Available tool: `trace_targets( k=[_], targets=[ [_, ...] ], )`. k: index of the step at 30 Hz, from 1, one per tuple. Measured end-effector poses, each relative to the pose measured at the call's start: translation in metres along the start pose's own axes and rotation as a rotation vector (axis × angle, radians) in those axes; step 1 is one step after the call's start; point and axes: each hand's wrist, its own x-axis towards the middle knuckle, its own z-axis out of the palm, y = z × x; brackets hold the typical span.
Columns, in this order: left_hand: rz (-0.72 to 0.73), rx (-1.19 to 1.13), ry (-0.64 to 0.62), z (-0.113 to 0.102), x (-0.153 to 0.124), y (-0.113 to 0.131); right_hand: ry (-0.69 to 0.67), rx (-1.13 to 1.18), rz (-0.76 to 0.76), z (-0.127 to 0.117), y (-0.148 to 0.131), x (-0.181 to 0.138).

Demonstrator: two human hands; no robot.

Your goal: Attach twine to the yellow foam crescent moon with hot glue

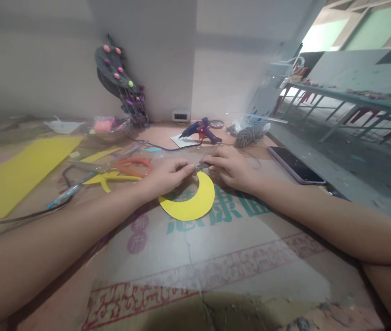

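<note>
A yellow crescent moon cut-out (195, 207) lies flat on the printed cardboard in front of me. Just above its upper tip, a small dark grey bit that looks like yarn (202, 166) stretches between my fingertips. My left hand (172, 174) pinches one end of it, thumb against forefinger, with its wrist resting near the crescent's left tip. My right hand (228, 166) grips the other end, its fingers curled and partly hiding the strand. A loose bundle of grey yarn (250, 136) sits beyond my right hand.
A blue glue gun (200, 130) with a lit red light rests on a white card. Orange-handled scissors (135, 166), yellow scraps and a yellow sheet (26, 172) lie at left. A phone (297, 165) is on the right edge. A decorated grey crescent (112, 69) stands against the wall.
</note>
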Motion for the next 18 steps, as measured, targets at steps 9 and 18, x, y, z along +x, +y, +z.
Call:
trace_targets(
  k=[9, 18],
  targets=[
    [0.070, 0.066, 0.041, -0.0007, 0.0004, -0.0025, -0.007, 0.011, 0.024, 0.0010, 0.0012, -0.0008],
    [0.128, 0.150, 0.042, -0.0013, -0.0022, 0.0045, -0.020, 0.091, 0.030, 0.0014, 0.0025, -0.0013]
  ],
)
